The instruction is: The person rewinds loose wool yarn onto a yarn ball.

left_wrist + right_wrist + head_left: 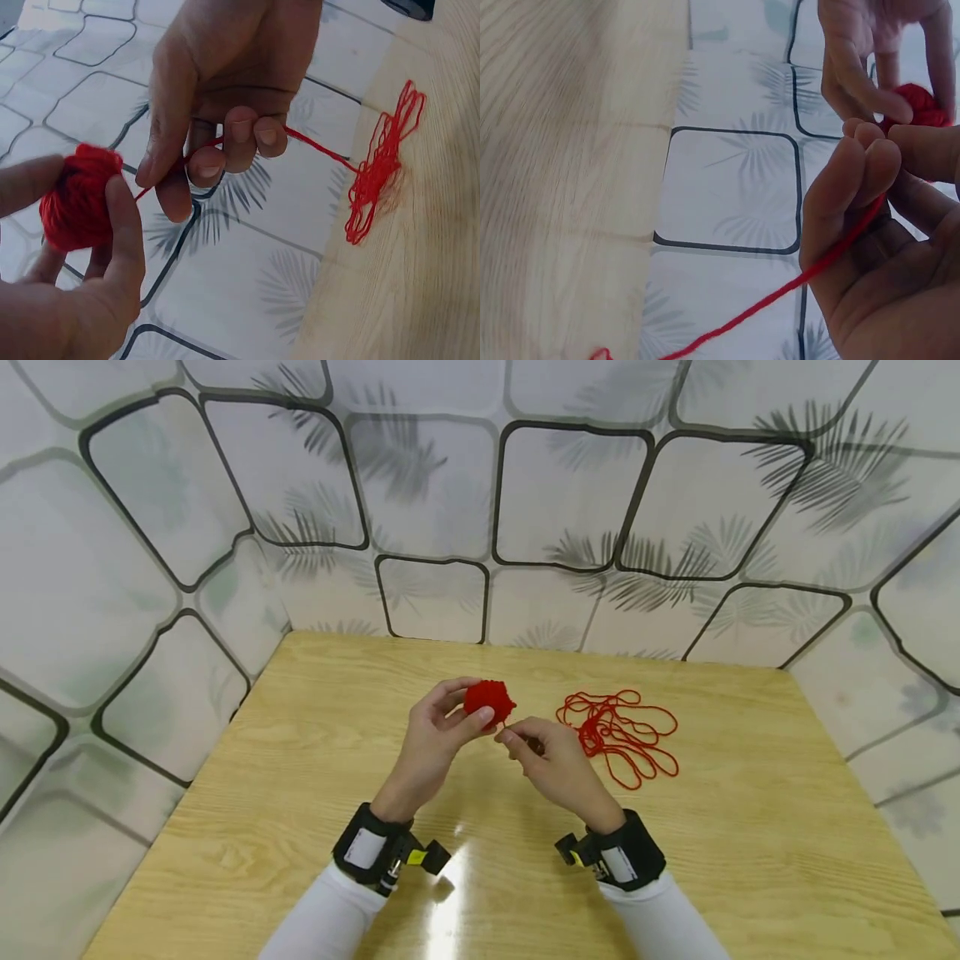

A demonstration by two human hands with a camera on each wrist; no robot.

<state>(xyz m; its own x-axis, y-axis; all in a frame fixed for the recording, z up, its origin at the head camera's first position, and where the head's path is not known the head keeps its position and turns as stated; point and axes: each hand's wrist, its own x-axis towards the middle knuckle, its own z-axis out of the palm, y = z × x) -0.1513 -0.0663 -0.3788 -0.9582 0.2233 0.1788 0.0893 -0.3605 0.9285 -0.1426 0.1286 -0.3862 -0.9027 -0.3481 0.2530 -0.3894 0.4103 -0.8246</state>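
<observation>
Between the fingers and thumb of my left hand [431, 739] is a small red ball of yarn [486, 700], raised above the table. Close by on its right, my right hand [555, 760] pinches the yarn strand [322, 150] between thumb and forefinger. In the left wrist view that strand leaves the ball [81, 199], crosses the right palm under the curled fingers and runs to a loose pile of red yarn [379, 169]. From the right wrist, the ball [922, 106] is partly hidden behind the fingers.
The pile of looped yarn [618, 735] lies on the wooden table [750, 827], right of my hands. Behind and at both sides stand walls [435, 485] patterned with dark outlines and leaves. Each wrist wears a black strap [630, 852] with a small camera.
</observation>
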